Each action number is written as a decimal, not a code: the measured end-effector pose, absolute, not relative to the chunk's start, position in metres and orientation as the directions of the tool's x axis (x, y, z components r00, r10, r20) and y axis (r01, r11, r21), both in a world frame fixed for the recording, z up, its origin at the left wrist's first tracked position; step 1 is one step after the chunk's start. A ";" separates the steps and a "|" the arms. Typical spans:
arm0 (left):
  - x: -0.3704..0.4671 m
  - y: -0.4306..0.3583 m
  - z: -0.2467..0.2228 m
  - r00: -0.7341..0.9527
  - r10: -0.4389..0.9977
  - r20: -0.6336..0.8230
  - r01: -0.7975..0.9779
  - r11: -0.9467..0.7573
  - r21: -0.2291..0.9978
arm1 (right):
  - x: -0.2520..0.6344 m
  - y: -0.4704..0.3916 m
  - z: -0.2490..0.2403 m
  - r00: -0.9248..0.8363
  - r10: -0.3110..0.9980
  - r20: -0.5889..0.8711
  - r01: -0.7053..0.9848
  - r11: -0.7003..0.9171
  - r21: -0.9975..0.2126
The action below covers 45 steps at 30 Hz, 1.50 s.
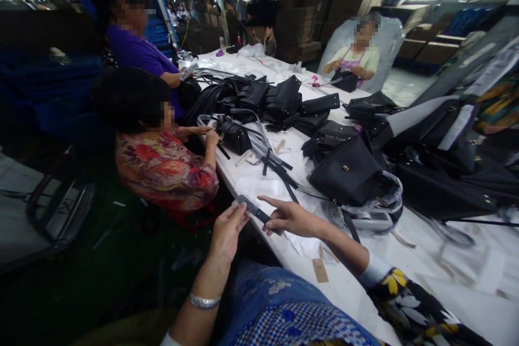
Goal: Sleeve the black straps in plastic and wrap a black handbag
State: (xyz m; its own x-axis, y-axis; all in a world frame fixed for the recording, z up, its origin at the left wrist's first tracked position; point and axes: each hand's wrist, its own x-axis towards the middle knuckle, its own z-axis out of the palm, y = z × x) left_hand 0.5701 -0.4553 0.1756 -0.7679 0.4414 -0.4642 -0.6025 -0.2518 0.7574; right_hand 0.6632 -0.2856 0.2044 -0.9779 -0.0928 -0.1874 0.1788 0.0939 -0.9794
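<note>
A short black strap [258, 211], partly wrapped in clear plastic, is stretched between my two hands just over the table's front edge. My left hand [227, 231] pinches its plastic-covered left end between thumb and fingers. At the other end my right hand [292, 218] grips the strap with thumb and curled fingers, its index finger pointing outward above it. Beyond my right hand stands a black handbag [344, 170] with a small gold clasp and a plastic-wrapped handle. Several plastic-wrapped straps [265, 154] lie on the table behind the piece I hold.
The white table [235, 173] carries heaps of black bags [279, 97] along its middle and right side. A brown paper tag [320, 270] lies near my right forearm. A person in a floral shirt [166, 167] sits close on the left, and others work farther along the table.
</note>
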 end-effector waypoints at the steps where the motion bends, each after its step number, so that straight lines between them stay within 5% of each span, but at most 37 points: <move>1: 0.566 -0.456 0.177 -0.780 0.426 -0.459 -0.591 -0.256 0.765 | 0.666 -0.286 0.203 -0.976 -0.103 -0.194 0.187 0.074 -0.980; 5: 0.564 -0.450 0.183 -0.734 0.514 -0.445 -0.606 -0.198 0.771 | 0.668 -0.290 0.200 -0.988 -0.028 -0.154 0.149 0.122 -0.981; 10: 0.576 -0.446 0.210 -0.710 0.589 -0.387 -0.575 -0.167 0.801 | 0.659 -0.281 0.208 -0.980 0.178 0.091 0.002 0.465 -0.886; 14: 0.576 -0.461 0.256 -0.367 0.834 -0.412 -0.654 0.084 0.752 | 0.650 -0.274 0.210 -0.940 0.113 0.323 -0.214 0.540 -0.814; 17: 0.554 -0.472 0.288 -0.194 0.886 -0.422 -0.552 0.257 0.793 | 0.652 -0.265 0.205 -0.978 0.095 0.188 -0.146 0.341 -0.929; 23: 0.452 -0.443 0.311 -0.431 0.874 -0.225 -0.049 0.227 0.973 | 0.719 -0.214 0.184 -0.952 0.053 -0.302 0.300 -0.046 -0.953; 29: 0.345 -0.339 0.309 -0.493 0.870 0.009 0.332 0.178 0.926 | 0.775 -0.172 0.173 -0.804 0.323 -0.499 0.492 -0.108 -0.864; 34: 0.259 -0.248 0.316 -0.544 0.838 0.051 0.380 0.191 0.905 | 0.700 -0.140 0.160 -0.751 0.557 -0.355 0.456 0.048 -0.889; 39: 0.229 -0.191 0.313 -0.642 0.742 0.193 0.445 0.157 0.882 | 0.555 -0.087 0.143 -0.745 0.666 0.025 0.335 0.407 -0.850; 45: 0.309 -0.219 0.192 -0.552 0.834 0.014 0.508 0.323 0.799 | 0.500 -0.096 0.115 -0.786 0.603 0.133 0.273 0.532 -0.801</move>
